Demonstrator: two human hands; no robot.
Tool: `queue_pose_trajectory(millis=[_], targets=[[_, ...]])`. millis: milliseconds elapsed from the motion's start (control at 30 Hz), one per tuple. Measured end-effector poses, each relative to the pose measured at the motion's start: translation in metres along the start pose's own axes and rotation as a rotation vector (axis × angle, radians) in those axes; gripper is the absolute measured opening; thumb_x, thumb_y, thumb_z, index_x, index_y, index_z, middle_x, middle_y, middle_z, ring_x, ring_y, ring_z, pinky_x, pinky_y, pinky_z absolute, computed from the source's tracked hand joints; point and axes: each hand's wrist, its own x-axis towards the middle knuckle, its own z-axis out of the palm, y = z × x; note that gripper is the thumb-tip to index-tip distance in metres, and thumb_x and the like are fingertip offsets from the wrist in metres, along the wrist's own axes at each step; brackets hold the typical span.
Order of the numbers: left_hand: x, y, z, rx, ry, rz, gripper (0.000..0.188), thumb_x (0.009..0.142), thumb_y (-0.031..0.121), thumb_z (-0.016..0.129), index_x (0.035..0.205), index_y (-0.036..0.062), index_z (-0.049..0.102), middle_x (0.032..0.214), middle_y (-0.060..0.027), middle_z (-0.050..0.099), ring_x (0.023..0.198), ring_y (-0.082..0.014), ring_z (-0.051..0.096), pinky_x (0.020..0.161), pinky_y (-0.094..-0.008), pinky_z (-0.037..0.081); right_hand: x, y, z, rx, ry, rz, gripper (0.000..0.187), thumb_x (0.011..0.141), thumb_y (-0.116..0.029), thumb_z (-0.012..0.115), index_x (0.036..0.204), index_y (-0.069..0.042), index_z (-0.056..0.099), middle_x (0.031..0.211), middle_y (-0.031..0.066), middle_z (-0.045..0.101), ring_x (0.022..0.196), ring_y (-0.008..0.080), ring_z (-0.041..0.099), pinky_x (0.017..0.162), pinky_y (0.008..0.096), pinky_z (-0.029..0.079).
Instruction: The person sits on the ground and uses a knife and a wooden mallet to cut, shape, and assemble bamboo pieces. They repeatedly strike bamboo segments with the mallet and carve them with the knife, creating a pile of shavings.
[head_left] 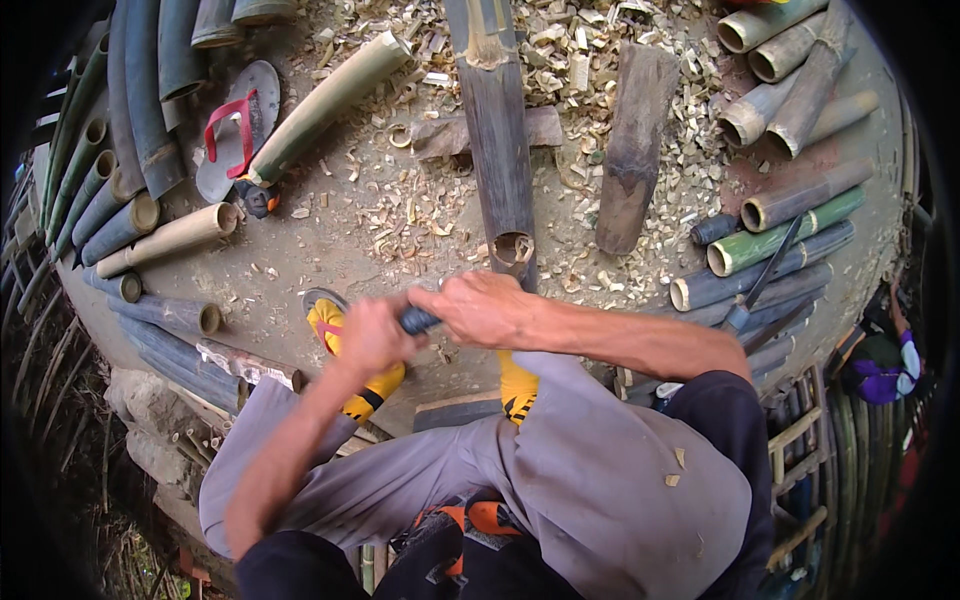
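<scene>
In front of my knees both hands come together, fingers closed. Between them shows a short dark blue-grey cylindrical piece [418, 320]; whether it is a tool handle or a bit of bamboo I cannot tell. My left hand [370, 338] is wrapped round its left end and smeared by motion. Around the other end is my right hand [480, 308], its knuckles up. Just beyond the right hand lies the open end of a dark bamboo pole [503, 150], with curled shavings in its mouth. The pole rests across a short wooden block [440, 137].
Pale chips [410, 220] litter the ground. Cut bamboo tubes [165, 240] line the left, with more bamboo tubes [790, 235] and a long knife [770, 270] at right. A sandal [240, 130] and a brown slab [635, 150] lie ahead. Another person [885, 360] is far right.
</scene>
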Motion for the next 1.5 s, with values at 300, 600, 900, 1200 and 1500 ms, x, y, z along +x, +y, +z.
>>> queue_pose_trajectory(millis=[300, 600, 900, 1200, 1500], targets=[[0.047, 0.033, -0.116, 0.616, -0.055, 0.572, 0.015, 0.069, 0.011, 0.062, 0.083, 0.0083, 0.061, 0.073, -0.011, 0.065, 0.067, -0.0298, 0.066, 0.059, -0.0424, 0.053, 0.015, -0.012, 0.021, 0.169, 0.819, -0.029, 0.046, 0.076, -0.004, 0.061, 0.117, -0.006, 0.04, 0.086, 0.0229, 0.057, 0.086, 0.0414, 0.058, 0.076, 0.0478, 0.047], [0.003, -0.012, -0.013, 0.074, -0.038, 0.226, 0.029, 0.061, 0.025, 0.074, 0.083, 0.0081, 0.064, 0.07, -0.0139, 0.066, 0.066, -0.0326, 0.066, 0.066, -0.0434, 0.054, -0.001, -0.017, 0.002, -0.017, -0.028, 0.119, 0.037, 0.077, -0.002, 0.059, 0.111, -0.005, 0.043, 0.079, 0.0217, 0.058, 0.077, 0.0407, 0.062, 0.065, 0.049, 0.05], [0.041, 0.028, -0.09, 0.463, -0.101, 0.308, 0.015, 0.065, 0.018, 0.065, 0.078, 0.0101, 0.063, 0.067, -0.0131, 0.065, 0.063, -0.0334, 0.065, 0.06, -0.0438, 0.053, 0.0, -0.006, 0.003, 0.177, 0.44, -0.014, 0.035, 0.077, -0.002, 0.058, 0.109, -0.002, 0.043, 0.085, 0.0229, 0.057, 0.082, 0.0424, 0.06, 0.07, 0.0501, 0.049], [-0.044, 0.089, 0.129, -0.62, 0.222, -0.303, 0.043, 0.071, 0.023, 0.073, 0.105, 0.0016, 0.061, 0.07, -0.0202, 0.065, 0.063, -0.0357, 0.066, 0.06, -0.0429, 0.053, -0.043, 0.027, 0.011, -0.46, -0.226, -0.329, 0.008, 0.073, -0.017, 0.063, 0.072, -0.009, 0.064, 0.063, 0.0111, 0.065, 0.064, 0.0274, 0.068, 0.049, 0.0405, 0.051], [-0.029, 0.026, 0.045, -0.354, 0.295, -0.113, 0.029, 0.065, 0.017, 0.072, 0.092, 0.0081, 0.065, 0.07, -0.0178, 0.065, 0.062, -0.0331, 0.066, 0.063, -0.0412, 0.053, 0.004, 0.001, -0.002, -0.357, -0.02, -0.24, 0.009, 0.076, -0.011, 0.058, 0.072, -0.006, 0.065, 0.068, 0.0121, 0.067, 0.067, 0.0304, 0.067, 0.059, 0.0428, 0.053]])
